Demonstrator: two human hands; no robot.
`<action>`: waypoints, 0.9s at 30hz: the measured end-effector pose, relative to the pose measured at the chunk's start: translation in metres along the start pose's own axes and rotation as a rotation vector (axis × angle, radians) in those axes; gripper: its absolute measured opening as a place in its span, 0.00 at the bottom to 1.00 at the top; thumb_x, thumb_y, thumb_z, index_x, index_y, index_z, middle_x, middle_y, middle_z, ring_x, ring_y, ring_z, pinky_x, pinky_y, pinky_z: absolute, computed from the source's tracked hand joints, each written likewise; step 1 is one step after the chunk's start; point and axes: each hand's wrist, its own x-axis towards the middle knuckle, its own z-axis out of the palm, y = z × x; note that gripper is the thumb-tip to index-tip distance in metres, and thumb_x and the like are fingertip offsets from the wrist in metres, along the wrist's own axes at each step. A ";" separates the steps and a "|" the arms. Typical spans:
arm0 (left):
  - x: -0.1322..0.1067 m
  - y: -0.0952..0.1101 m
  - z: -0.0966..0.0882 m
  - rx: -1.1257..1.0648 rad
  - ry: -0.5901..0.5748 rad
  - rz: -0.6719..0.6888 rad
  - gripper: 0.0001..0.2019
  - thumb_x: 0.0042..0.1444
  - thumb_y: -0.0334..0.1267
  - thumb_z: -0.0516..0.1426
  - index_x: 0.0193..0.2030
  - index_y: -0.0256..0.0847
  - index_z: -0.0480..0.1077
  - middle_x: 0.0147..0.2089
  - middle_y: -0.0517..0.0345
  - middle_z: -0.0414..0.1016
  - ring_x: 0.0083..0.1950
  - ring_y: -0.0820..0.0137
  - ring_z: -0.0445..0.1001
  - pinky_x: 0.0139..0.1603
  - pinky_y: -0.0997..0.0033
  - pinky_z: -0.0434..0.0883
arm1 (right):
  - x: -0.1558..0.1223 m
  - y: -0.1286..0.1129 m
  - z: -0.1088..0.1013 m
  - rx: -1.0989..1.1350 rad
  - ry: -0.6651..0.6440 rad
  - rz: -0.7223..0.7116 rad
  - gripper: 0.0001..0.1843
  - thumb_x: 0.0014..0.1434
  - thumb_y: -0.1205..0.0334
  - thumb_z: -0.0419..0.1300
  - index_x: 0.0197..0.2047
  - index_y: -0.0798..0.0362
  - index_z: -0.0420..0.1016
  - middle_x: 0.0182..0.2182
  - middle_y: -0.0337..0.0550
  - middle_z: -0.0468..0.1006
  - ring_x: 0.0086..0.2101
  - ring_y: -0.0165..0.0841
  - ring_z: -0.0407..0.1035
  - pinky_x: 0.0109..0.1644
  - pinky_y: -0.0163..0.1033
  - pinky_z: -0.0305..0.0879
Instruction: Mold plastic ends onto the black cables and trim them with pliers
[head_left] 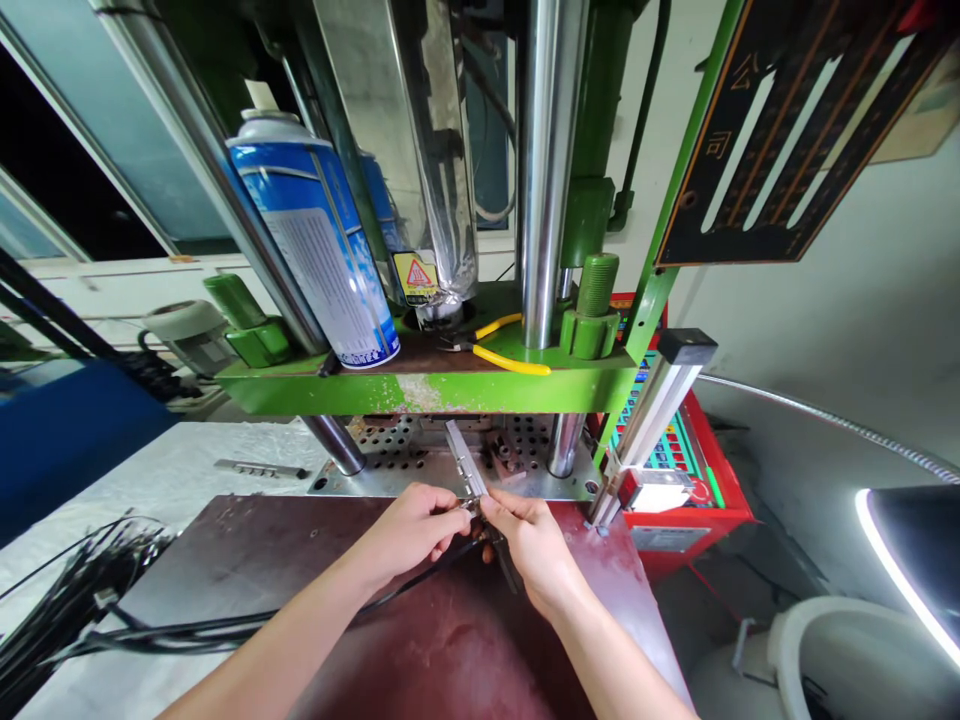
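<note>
A slim silvery metal bar (pixel 466 460) with small notched fittings slants between my hands, above the front edge of the press bed. My left hand (pixel 427 525) is closed, its thumb and fingertips pinching at the bar's middle. Opposite it, my right hand (pixel 529 540) grips the same bar, thumb on top, and a darker end sticks out below its fingers. A black cable (pixel 409 585) runs from the left up to the bar under my hands. My fingers hide where cable and bar meet, along with any small part there.
A green press frame (pixel 450 392) carries a blue spray can (pixel 322 240) and yellow-handled pliers (pixel 510 358). Behind my hands lies a perforated metal plate (pixel 390 445). Bundled black cables (pixel 82 590) lie at left, near another metal bar (pixel 261 469). A red control box (pixel 697 490) stands right.
</note>
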 end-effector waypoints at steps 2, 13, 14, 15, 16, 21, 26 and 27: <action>0.001 0.001 0.001 0.003 0.004 -0.008 0.18 0.62 0.47 0.57 0.25 0.39 0.68 0.17 0.72 0.62 0.18 0.76 0.62 0.24 0.73 0.62 | 0.000 0.000 0.000 -0.013 0.001 -0.002 0.22 0.51 0.42 0.65 0.28 0.55 0.82 0.24 0.39 0.73 0.23 0.28 0.59 0.23 0.34 0.59; -0.001 0.004 -0.011 -0.055 -0.016 0.039 0.15 0.59 0.47 0.59 0.27 0.38 0.72 0.24 0.65 0.71 0.26 0.73 0.69 0.30 0.71 0.64 | 0.000 -0.008 -0.002 -0.019 -0.024 0.027 0.22 0.50 0.43 0.64 0.28 0.57 0.78 0.23 0.38 0.71 0.25 0.29 0.61 0.24 0.34 0.60; -0.001 0.005 -0.015 -0.066 -0.005 0.056 0.14 0.58 0.47 0.59 0.30 0.38 0.73 0.26 0.64 0.72 0.28 0.72 0.69 0.32 0.70 0.64 | 0.000 -0.008 -0.003 -0.029 -0.017 0.033 0.21 0.50 0.44 0.65 0.29 0.57 0.78 0.22 0.37 0.70 0.24 0.28 0.61 0.24 0.34 0.59; -0.001 0.005 -0.018 -0.077 0.007 0.072 0.13 0.58 0.47 0.58 0.31 0.39 0.74 0.27 0.63 0.72 0.30 0.71 0.69 0.34 0.70 0.64 | 0.000 -0.008 -0.004 -0.043 -0.009 0.039 0.20 0.49 0.46 0.66 0.29 0.57 0.77 0.22 0.36 0.69 0.23 0.27 0.59 0.24 0.33 0.59; -0.001 0.006 -0.020 -0.088 0.014 0.082 0.13 0.57 0.47 0.58 0.33 0.39 0.75 0.29 0.63 0.73 0.31 0.71 0.69 0.34 0.70 0.64 | 0.000 -0.008 -0.004 -0.060 -0.001 0.047 0.19 0.48 0.48 0.67 0.30 0.57 0.76 0.22 0.35 0.69 0.22 0.25 0.58 0.24 0.33 0.58; 0.001 0.006 -0.018 -0.124 0.004 0.084 0.14 0.58 0.46 0.56 0.43 0.39 0.73 0.29 0.63 0.72 0.27 0.72 0.66 0.27 0.72 0.60 | 0.001 -0.004 -0.005 -0.118 0.009 0.066 0.16 0.47 0.54 0.65 0.34 0.57 0.72 0.21 0.33 0.69 0.19 0.24 0.57 0.22 0.32 0.55; 0.003 0.006 -0.015 -0.114 0.021 0.078 0.13 0.58 0.47 0.56 0.34 0.38 0.71 0.23 0.67 0.64 0.24 0.76 0.58 0.25 0.74 0.55 | 0.001 -0.003 -0.006 -0.141 -0.010 0.057 0.16 0.48 0.54 0.63 0.36 0.56 0.70 0.21 0.32 0.69 0.19 0.24 0.57 0.22 0.33 0.54; 0.003 0.006 -0.016 -0.113 0.020 0.075 0.13 0.57 0.47 0.57 0.34 0.38 0.71 0.23 0.68 0.63 0.24 0.76 0.57 0.25 0.74 0.54 | 0.001 -0.003 -0.007 -0.141 -0.013 0.053 0.15 0.49 0.54 0.63 0.36 0.56 0.70 0.21 0.32 0.68 0.20 0.24 0.58 0.23 0.33 0.55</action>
